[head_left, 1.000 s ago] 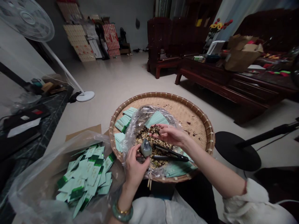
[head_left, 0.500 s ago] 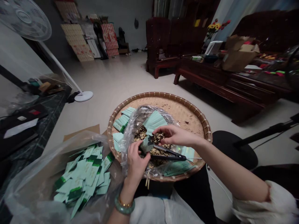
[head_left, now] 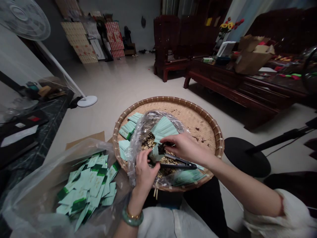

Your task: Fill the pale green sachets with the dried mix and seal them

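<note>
My left hand (head_left: 146, 168) is closed around a small pale-green packet (head_left: 155, 153), its mouth tilted toward the right. My right hand (head_left: 179, 145) pinches a clump of dark dried leaves (head_left: 162, 147) at the packet's opening. Both hands are over a clear plastic bag (head_left: 141, 129) holding a loose dried mix of dark and yellowish bits (head_left: 148, 141). A fan of green packets (head_left: 164, 128) lies on the mix. Black-handled tongs (head_left: 179, 166) rest across the bag below my right hand. A round woven bamboo tray (head_left: 203, 125) carries all this.
More green packets (head_left: 128, 129) lie along the tray's left side. On the lower left, a large plastic bag (head_left: 32, 195) holds many green packets (head_left: 92, 185). A white standing fan (head_left: 86, 101), a dark wooden table (head_left: 223, 84) and a black round stand base (head_left: 244, 157) surround the tray.
My right hand has moved slightly left and closer to the packet, bringing the dried leaves to its opening. My left hand stays nearly in place. The view has shifted a little.
</note>
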### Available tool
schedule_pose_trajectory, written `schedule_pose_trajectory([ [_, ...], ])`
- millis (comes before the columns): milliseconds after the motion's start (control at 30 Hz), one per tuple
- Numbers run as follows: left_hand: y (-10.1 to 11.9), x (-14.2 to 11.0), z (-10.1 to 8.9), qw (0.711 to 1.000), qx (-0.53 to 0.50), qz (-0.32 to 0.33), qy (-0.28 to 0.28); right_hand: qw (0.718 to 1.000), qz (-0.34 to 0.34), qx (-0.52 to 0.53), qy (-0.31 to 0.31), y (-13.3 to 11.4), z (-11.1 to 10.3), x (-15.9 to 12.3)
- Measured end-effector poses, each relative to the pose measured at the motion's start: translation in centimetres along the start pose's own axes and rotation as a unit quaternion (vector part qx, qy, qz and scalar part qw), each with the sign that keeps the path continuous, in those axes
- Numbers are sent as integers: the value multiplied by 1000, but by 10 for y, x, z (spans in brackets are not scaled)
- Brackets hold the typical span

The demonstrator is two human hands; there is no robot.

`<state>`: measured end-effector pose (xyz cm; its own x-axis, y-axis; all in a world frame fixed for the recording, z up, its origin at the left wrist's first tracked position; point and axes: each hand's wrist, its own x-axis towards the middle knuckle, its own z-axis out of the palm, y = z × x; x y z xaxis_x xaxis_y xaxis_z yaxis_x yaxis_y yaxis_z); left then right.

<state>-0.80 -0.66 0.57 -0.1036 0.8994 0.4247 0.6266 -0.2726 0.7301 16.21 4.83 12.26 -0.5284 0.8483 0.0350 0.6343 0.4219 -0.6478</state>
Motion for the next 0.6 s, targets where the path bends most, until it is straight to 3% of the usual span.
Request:
schedule_pose_trajectory([
  [267, -3, -1, -1, 1000, -6, -3, -2, 997, -61, -34, 19, -2, 9, -3],
  [500, -2, -1, -4, 999, -37, -31, 20, 985, 41, 146, 82, 25, 8, 12],
  [600, -4, -2, -6, 996, -62, -46, 51, 977, 45, 198, 70, 37, 15, 20],
])
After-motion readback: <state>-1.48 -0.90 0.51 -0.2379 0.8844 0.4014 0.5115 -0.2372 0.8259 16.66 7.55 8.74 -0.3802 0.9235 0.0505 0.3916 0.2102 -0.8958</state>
